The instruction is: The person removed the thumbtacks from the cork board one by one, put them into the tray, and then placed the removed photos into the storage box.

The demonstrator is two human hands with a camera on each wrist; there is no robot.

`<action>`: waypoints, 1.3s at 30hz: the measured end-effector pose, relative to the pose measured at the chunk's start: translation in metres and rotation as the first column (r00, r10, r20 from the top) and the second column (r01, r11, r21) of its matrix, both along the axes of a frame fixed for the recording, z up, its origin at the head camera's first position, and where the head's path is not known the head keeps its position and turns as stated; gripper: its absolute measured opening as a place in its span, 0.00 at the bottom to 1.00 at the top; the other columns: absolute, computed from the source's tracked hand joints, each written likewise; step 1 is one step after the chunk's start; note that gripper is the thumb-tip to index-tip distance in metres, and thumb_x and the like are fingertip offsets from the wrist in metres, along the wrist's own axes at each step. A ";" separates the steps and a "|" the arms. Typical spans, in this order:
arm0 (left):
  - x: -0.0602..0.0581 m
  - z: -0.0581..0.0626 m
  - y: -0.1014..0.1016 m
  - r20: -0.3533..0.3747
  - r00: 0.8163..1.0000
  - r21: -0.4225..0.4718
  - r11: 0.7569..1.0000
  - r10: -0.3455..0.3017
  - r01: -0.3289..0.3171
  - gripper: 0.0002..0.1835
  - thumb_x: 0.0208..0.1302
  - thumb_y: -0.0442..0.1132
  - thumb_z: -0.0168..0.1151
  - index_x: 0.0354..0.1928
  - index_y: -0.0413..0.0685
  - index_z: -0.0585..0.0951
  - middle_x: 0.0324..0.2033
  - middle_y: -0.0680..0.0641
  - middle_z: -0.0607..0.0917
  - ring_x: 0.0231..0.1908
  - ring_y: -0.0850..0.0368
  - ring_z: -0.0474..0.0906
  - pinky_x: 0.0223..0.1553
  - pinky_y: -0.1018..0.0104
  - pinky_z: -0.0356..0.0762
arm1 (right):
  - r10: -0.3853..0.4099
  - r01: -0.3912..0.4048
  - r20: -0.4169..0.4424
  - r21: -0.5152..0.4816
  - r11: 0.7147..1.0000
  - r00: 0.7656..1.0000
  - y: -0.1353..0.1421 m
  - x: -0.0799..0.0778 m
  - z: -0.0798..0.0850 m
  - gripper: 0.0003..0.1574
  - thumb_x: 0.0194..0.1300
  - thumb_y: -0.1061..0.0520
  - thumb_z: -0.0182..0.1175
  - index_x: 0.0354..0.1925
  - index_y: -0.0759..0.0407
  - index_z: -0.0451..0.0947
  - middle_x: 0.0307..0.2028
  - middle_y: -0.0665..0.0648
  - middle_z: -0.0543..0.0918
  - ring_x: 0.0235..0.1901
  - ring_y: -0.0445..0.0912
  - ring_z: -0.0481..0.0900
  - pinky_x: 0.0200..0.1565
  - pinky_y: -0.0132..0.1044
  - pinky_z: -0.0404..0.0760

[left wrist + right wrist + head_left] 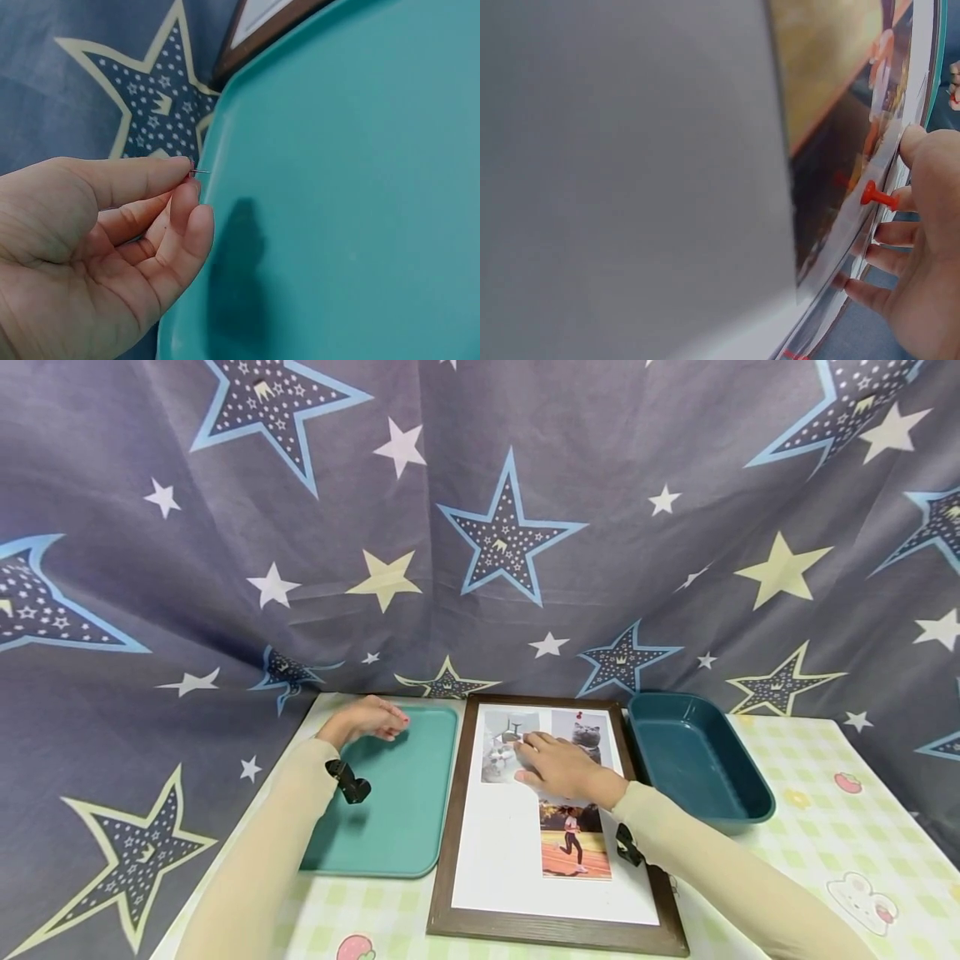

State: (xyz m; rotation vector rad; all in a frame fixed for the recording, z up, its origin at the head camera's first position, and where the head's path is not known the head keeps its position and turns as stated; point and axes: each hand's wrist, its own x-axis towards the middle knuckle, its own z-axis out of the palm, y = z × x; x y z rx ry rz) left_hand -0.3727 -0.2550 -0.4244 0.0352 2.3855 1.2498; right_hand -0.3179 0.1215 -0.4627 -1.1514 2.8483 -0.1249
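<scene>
My left hand (367, 718) is over the left part of the green tray (397, 814), pinching a push pin (200, 171) between thumb and fingertips. The pin's metal point sticks out past the fingers; its head is mostly hidden. On the white board with a brown frame (555, 929), my right hand (566, 768) lays its fingers over the photos, partly covering a grey-and-white photo (497, 764) and a grey cat photo (588, 732). Below is a photo of a runner (576, 847). A red push pin (874, 195) stands near the right hand's fingers.
A dark teal bin (693, 760) stands against the board's right side. The table wears a green checked cloth (813, 827) with strawberry and rabbit prints. Behind everything hangs a grey curtain (622, 435) with stars.
</scene>
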 end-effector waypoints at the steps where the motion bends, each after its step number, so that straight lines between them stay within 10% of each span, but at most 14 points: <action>1: 0.000 -0.001 -0.001 0.002 1.000 -0.005 1.000 -0.004 0.004 0.20 0.73 0.36 0.59 0.61 0.27 0.77 0.51 0.37 0.85 0.45 0.52 0.83 0.54 0.56 0.85 | 0.000 0.000 -0.002 0.002 1.000 1.000 0.000 0.000 0.000 0.40 0.81 0.37 0.43 0.76 0.60 0.61 0.72 0.66 0.68 0.73 0.61 0.64 0.72 0.58 0.69; 39: -0.007 -0.022 -0.004 0.043 0.998 -0.045 0.998 0.043 -0.041 0.19 0.72 0.36 0.61 0.59 0.31 0.80 0.36 0.48 0.86 0.33 0.61 0.80 0.39 0.69 0.85 | -0.012 0.012 0.008 0.005 1.000 1.000 0.001 0.002 0.000 0.40 0.81 0.36 0.41 0.78 0.57 0.58 0.75 0.66 0.64 0.75 0.60 0.61 0.74 0.57 0.66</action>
